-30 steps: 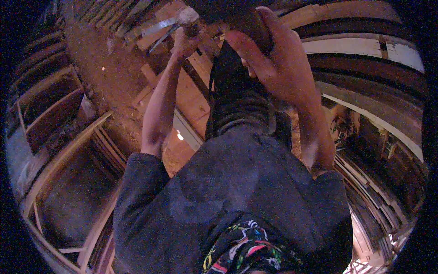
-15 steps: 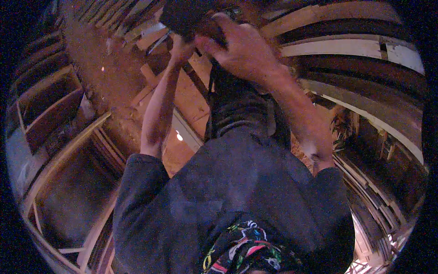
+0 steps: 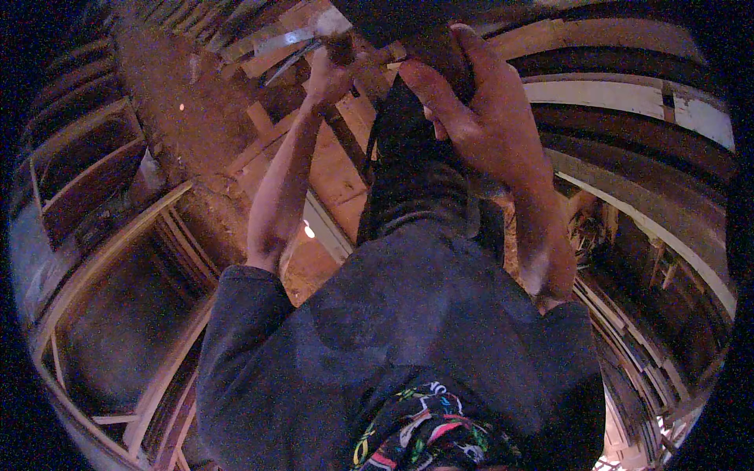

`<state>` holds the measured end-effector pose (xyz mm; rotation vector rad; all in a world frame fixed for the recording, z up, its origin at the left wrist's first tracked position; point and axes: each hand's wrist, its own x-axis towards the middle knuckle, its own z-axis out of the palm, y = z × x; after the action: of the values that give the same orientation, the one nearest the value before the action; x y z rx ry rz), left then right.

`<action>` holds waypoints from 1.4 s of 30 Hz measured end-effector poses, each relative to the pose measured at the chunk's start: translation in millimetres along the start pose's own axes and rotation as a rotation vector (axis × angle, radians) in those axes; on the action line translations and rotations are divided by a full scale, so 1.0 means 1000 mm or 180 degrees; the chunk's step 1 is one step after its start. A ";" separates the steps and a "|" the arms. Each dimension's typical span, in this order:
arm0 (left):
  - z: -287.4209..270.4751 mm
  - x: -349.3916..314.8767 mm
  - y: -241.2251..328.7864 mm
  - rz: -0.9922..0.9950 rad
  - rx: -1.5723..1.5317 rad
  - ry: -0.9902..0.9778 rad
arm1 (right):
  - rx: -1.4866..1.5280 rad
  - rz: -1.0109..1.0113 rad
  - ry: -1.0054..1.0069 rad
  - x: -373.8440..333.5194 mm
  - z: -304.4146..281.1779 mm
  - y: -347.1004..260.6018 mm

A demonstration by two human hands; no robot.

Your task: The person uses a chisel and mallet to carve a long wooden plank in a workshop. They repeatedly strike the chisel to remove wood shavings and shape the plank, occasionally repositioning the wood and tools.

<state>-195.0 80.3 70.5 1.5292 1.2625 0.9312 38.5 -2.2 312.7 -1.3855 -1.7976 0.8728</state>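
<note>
Near the top, my left hand [image 3: 332, 77] is closed around the dark handle of a tool [image 3: 336, 27] with a pale, shiny upper end; its exact kind is too blurred to tell. My right hand [image 3: 491, 118] is to the right of it and closer to me. Its thumb and fingers are closed around the lower part of a dark brown, blocky object [image 3: 440, 59]. This object runs up into a black mass at the top edge, and its full shape is cut off. The two hands are apart.
Long boards [image 3: 605, 94] are stacked along the right side. Wooden frames [image 3: 118, 259] stand at the left. Boards and offcuts [image 3: 338, 169] lie below my hands on a brown floor [image 3: 177, 86]. More thin boards [image 3: 628, 337] are at the lower right.
My right hand has moved right and slightly down, away from the left hand, with the dark object. My left hand has shifted a little right, and the pale tool end now shows above it.
</note>
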 end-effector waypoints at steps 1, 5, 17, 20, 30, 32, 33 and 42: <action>0.008 -0.011 0.013 0.0004 -0.0229 0.0033 | -0.0042 -0.0005 0.0013 0.000 0.000 -0.002; 0.011 -0.017 0.002 0.0952 0.0810 0.0067 | -0.0087 -0.0080 0.0114 0.011 0.009 -0.018; 0.028 0.052 -0.059 0.0369 -0.0081 0.0109 | -0.0747 0.0415 -0.0521 0.038 0.025 0.063; 0.010 0.094 -0.076 0.0114 0.0028 0.0173 | -0.0201 0.0396 -0.0109 0.039 0.016 0.067; -0.023 0.170 -0.013 -0.0285 -0.0243 -0.0043 | 0.0979 0.0974 -0.0081 0.070 -0.016 0.071; -0.009 0.172 -0.018 -0.0059 0.0297 0.0031 | 0.0928 0.0973 -0.0063 0.073 -0.019 0.071; -0.006 0.173 -0.023 0.0111 0.0467 0.0042 | 0.0851 0.1043 -0.0079 0.077 -0.022 0.067; 0.010 0.148 -0.081 0.0077 -0.0030 -0.0160 | 0.0148 0.0334 -0.0031 0.117 -0.012 0.069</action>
<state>-181.4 228.8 -10.1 1.5544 1.2048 0.9075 61.4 126.7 275.5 -1.4586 -1.7137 0.9714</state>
